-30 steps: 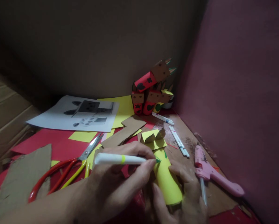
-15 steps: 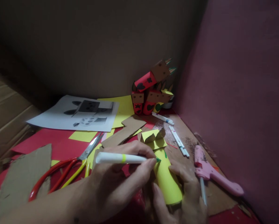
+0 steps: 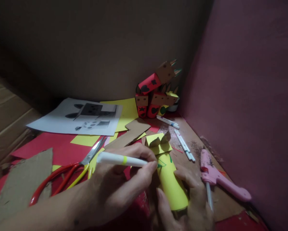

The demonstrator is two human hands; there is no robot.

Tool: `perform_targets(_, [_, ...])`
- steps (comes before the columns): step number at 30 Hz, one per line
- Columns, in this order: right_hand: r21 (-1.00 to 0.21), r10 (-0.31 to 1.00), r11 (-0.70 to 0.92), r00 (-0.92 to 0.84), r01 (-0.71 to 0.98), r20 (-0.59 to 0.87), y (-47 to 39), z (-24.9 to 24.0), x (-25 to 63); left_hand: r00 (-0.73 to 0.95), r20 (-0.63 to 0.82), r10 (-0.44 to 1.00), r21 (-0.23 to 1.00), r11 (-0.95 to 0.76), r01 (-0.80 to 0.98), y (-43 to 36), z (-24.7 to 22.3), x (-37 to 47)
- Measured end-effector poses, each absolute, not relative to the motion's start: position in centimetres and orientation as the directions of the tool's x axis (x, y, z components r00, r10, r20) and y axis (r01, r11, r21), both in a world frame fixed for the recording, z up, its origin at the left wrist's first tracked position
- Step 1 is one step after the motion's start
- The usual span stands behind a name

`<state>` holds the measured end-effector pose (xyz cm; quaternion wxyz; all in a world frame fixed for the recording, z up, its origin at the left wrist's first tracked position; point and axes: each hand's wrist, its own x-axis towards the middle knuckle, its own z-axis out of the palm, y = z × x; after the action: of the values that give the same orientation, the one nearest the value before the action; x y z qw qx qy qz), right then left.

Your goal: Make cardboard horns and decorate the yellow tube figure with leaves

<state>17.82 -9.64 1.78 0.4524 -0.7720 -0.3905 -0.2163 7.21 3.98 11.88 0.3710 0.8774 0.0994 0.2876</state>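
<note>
My left hand (image 3: 128,179) pinches a white marker (image 3: 121,159) with a yellow-green band. Its tip is at the upper left side of a yellow paper-covered tube (image 3: 172,186), where green marks show. The tube leans away from me, topped by a folded yellow piece with two cardboard flaps (image 3: 159,140). Around the tube's lower end, my right hand (image 3: 190,202) is closed, thumb on the left and fingers on the right.
Red-yellow scissors (image 3: 84,163), cardboard pieces (image 3: 25,183) and a printed sheet (image 3: 78,118) lie left. Paper figures (image 3: 150,106) stack against the back wall. White markers (image 3: 184,146) and a pink glue gun (image 3: 213,179) lie right, near the purple wall.
My left hand and the marker have shifted slightly left across the tube. More green outline is visible on the yellow paper. My right hand and the tube have stayed in place.
</note>
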Motion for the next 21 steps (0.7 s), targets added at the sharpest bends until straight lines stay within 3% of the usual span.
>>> perform_targets(9, [-0.543,0.449,-0.311,0.624,0.78,0.639,-10.33,1.04,17.95,0.786,0.452,0.421,0.716,-0.697,-0.037,4.41,11.12,7.44])
perform_targets(21, [-0.532,0.44,-0.271,0.595,0.802,0.673,-10.13,0.84,18.28,0.75,0.56,0.351,0.623,-0.775,-0.103,4.33,11.25,7.19])
